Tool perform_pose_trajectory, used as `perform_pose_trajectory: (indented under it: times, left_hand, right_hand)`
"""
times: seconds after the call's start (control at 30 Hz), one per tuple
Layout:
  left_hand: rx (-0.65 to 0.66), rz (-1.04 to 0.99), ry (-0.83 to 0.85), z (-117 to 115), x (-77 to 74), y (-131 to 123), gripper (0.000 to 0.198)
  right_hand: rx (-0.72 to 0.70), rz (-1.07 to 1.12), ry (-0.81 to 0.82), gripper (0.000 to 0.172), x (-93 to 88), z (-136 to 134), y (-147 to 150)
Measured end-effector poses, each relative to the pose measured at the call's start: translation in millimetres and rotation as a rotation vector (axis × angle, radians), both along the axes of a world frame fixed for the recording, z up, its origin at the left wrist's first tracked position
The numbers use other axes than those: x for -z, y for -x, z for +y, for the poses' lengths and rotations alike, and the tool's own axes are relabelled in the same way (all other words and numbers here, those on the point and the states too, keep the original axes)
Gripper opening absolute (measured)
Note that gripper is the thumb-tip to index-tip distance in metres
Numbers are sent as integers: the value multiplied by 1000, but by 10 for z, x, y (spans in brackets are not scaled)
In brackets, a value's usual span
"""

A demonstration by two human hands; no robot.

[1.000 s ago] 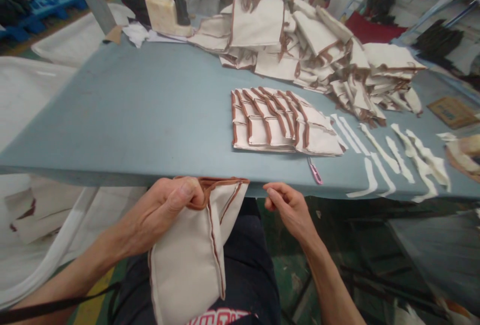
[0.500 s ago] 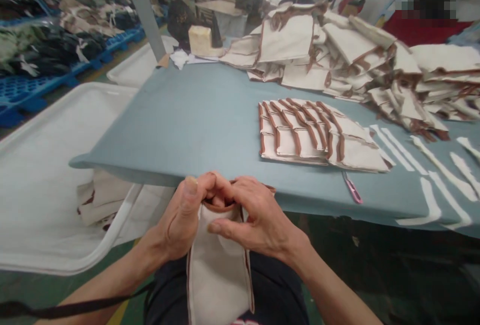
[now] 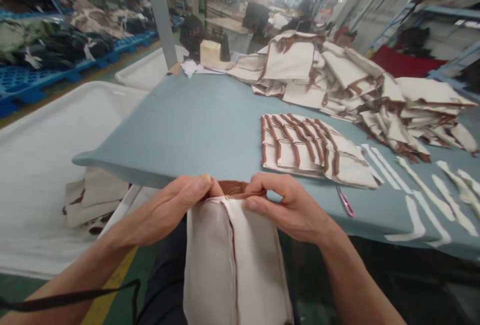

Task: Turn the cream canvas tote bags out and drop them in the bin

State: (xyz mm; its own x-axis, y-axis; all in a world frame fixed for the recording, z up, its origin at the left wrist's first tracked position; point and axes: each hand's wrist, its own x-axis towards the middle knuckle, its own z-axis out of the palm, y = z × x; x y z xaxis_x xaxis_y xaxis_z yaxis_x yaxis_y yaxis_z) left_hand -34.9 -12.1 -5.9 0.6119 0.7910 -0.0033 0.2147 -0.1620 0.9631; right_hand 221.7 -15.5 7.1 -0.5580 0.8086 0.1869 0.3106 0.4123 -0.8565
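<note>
A cream canvas bag [image 3: 232,260] with brown trim hangs over my lap, just below the near edge of the blue-grey table [image 3: 195,125]. My left hand [image 3: 176,207] pinches the bag's brown top rim on the left side, fingers closed. On the right side of that rim my right hand [image 3: 288,205] grips the same edge, fingers curled. The bag's mouth sits between my two thumbs.
A fanned row of finished cream bags [image 3: 311,147] lies on the table, with a big loose heap [image 3: 348,82] behind it. Pink snips [image 3: 345,202] and white fabric strips [image 3: 423,195] lie at the right. White bins [image 3: 48,165] stand at the left, one holding folded bags.
My right hand came from beside the bag onto its rim. Both hands have since spread apart along the top edge, and the bag now hangs squarely in front of me.
</note>
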Motion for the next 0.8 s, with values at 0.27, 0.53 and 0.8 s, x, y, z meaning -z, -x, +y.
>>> perform_pose_trajectory:
  times: [0.27, 0.53, 0.8]
  left_hand:
    - [82, 59, 163, 29, -16, -125, 26]
    - [79, 253, -97, -67, -128, -251, 18]
    - [74, -47, 187, -151, -92, -297, 10]
  right_hand:
    - [43, -81, 86, 13, 277, -15, -16]
    - [10, -11, 48, 8, 185, -167, 9]
    - [3, 113, -17, 21, 234, -213, 7]
